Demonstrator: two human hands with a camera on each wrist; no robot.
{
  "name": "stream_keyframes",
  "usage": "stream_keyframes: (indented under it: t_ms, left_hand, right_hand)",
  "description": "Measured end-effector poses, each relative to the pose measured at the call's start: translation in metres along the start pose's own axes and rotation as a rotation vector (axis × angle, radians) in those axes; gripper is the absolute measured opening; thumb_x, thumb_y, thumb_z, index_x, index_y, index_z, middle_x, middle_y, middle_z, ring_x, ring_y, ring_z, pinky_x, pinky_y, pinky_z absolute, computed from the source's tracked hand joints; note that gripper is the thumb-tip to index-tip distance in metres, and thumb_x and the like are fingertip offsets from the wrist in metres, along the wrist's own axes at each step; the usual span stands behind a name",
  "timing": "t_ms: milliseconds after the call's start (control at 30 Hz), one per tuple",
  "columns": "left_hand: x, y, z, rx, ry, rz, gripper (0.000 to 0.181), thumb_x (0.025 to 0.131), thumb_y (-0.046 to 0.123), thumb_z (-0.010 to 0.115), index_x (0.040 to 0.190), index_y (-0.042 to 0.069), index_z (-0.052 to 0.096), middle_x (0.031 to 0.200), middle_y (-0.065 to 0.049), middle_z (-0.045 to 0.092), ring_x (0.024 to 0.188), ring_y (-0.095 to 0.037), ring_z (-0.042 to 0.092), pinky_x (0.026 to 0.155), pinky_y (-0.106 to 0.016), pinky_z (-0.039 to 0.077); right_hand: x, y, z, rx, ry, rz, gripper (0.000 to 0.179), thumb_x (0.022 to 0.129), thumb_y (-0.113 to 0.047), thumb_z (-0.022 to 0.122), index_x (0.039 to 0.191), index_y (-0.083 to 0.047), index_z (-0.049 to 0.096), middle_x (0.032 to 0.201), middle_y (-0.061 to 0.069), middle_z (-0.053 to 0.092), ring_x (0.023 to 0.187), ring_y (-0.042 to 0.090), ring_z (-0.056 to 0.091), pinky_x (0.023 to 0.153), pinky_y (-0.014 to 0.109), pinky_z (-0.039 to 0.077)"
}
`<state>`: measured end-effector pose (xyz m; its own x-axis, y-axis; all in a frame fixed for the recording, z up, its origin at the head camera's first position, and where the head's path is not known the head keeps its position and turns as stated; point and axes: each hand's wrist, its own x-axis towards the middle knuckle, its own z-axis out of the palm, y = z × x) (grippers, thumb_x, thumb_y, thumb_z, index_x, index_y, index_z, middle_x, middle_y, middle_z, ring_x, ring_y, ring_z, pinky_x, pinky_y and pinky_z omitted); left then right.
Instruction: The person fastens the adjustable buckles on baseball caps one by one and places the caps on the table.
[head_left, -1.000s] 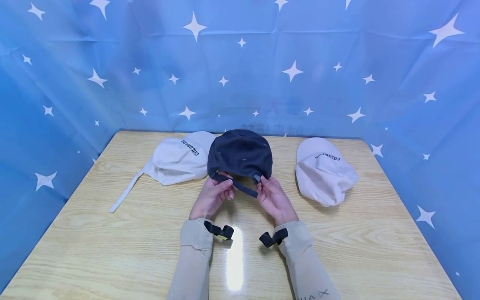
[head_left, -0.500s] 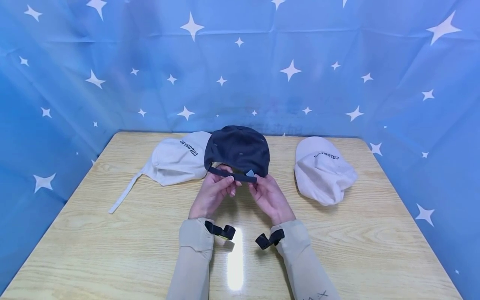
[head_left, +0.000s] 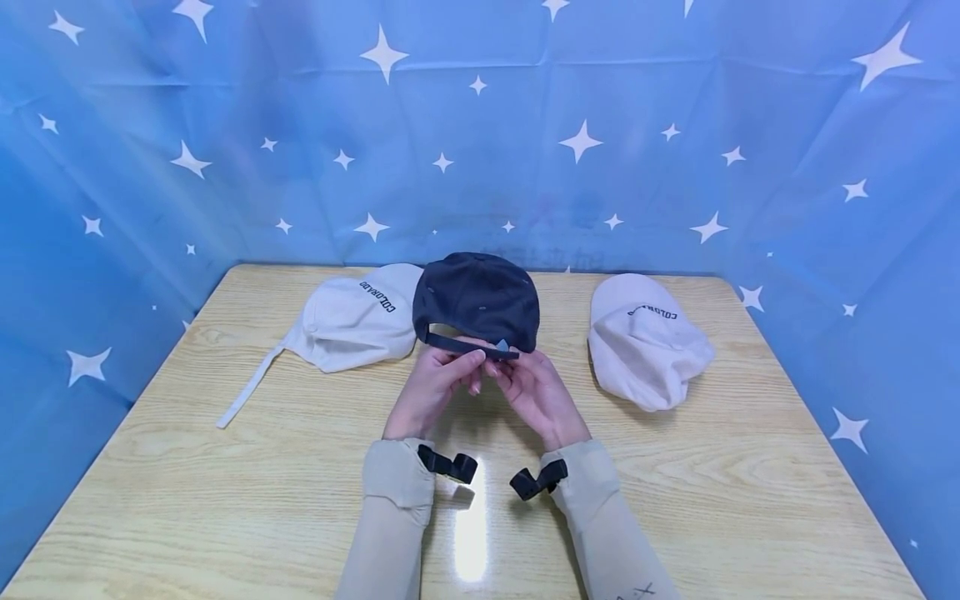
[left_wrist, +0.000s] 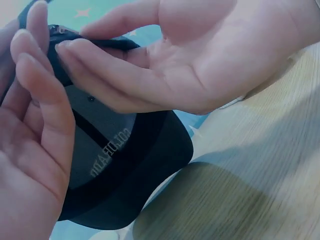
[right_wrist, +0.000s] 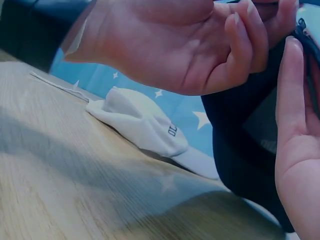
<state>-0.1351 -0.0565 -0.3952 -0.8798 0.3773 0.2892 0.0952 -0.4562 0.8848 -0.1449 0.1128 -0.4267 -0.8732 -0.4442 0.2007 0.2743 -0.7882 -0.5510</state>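
Note:
A dark navy baseball cap [head_left: 480,296] is held up at the middle of the table, its back opening facing me. My left hand [head_left: 427,392] pinches the cap's rear strap [head_left: 453,343] between thumb and fingers. Beside it, my right hand [head_left: 546,396] grips the strap's other end, close to a small light-blue tag [head_left: 502,345]. Both hands' fingertips nearly meet below the strap. In the left wrist view the inside of the cap shows reversed COLORADO stitching [left_wrist: 111,152] and its dark brim [left_wrist: 170,145]. The fingers partly hide the fastening.
To the left lies a white COLORADO cap [head_left: 363,321], its long loose strap [head_left: 251,387] trailing over the wooden table [head_left: 225,500]. Another white cap [head_left: 648,354] lies crumpled at the right. A blue star-patterned cloth [head_left: 480,183] hangs behind and at both sides.
The strap's hanging end has come up to the right hand, and the strap now spans the opening. My left hand has moved right along it, closer to the right hand.

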Motion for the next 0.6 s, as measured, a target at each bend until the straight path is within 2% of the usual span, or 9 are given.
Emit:
stream_keyframes:
  t_ms: [167,367,600]
  left_hand:
    - [0.0006,0.0014,0.0,0.028,-0.013,0.023,0.018,0.089,0.006,0.052,0.102,-0.001,0.062,0.078,-0.012,0.061,0.057,-0.018,0.049,0.053,-0.024,0.042]
    - [-0.0004,0.0017,-0.0012,0.034,-0.007,-0.003,0.015,0.09,0.009,0.052,0.096,0.0,0.062,0.076,-0.011,0.061,0.055,-0.017,0.048,0.053,-0.025,0.041]
    - [-0.0008,0.0013,-0.0016,0.046,-0.015,-0.002,0.013,0.09,0.009,0.052,0.091,0.0,0.062,0.076,-0.012,0.06,0.055,-0.017,0.048,0.054,-0.024,0.041]
  right_hand:
    - [0.0001,-0.0003,0.0005,-0.006,-0.028,0.004,0.024,0.092,0.002,0.038,0.101,0.005,0.06,0.097,0.016,0.061,0.086,0.021,0.062,0.079,0.025,0.048]
    - [0.0003,-0.0012,0.0023,-0.02,-0.043,0.028,0.017,0.088,-0.001,0.05,0.101,0.005,0.06,0.095,0.016,0.063,0.085,0.021,0.063,0.078,0.024,0.048]
    - [-0.0003,-0.0012,0.0031,-0.036,-0.034,0.035,0.016,0.089,-0.004,0.053,0.102,0.003,0.058,0.095,0.014,0.063,0.084,0.019,0.062,0.077,0.024,0.048]
